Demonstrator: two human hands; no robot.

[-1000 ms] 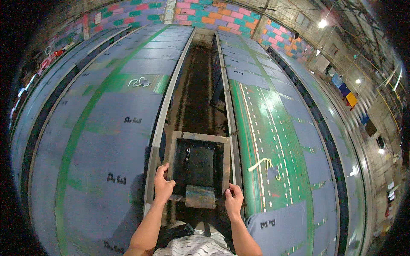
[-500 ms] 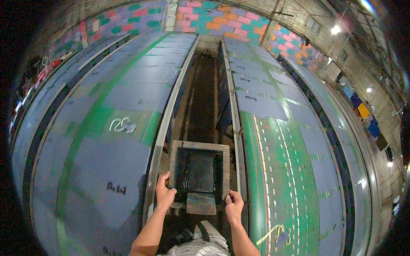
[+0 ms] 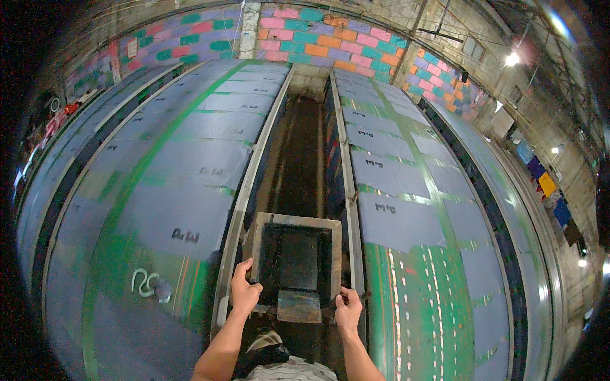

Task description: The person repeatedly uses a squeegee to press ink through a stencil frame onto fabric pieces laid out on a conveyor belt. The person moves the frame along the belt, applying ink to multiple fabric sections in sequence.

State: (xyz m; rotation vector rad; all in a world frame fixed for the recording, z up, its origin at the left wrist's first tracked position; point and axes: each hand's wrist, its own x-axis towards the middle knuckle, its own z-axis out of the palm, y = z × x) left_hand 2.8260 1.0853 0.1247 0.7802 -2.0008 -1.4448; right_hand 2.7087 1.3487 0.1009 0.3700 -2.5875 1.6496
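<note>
A rectangular screen-printing frame [image 3: 336, 254] with a pale, worn border and a dark inner area is carried in front of my body, over the aisle. My left hand [image 3: 244, 289] grips its near left side, thumb toward the inside. At the near right corner, my right hand [image 3: 348, 310] pinches the border. A flat, paint-stained piece [image 3: 299, 307] sits at the near end of the frame, between my hands; I cannot tell whether it is a squeegee.
Long printing tables flank me, the left table [image 3: 159, 222] and right table [image 3: 394, 171] both covered with blue-grey panels on green. A narrow dark aisle [image 3: 302, 152] runs between their metal edges toward a wall [image 3: 330, 41] of multicoloured painted bricks. Colourful cloths [image 3: 546, 184] hang at far right.
I have moved forward along the aisle with the frame; the white mark and the panels on both tables now lie nearer. My grip looks the same.
</note>
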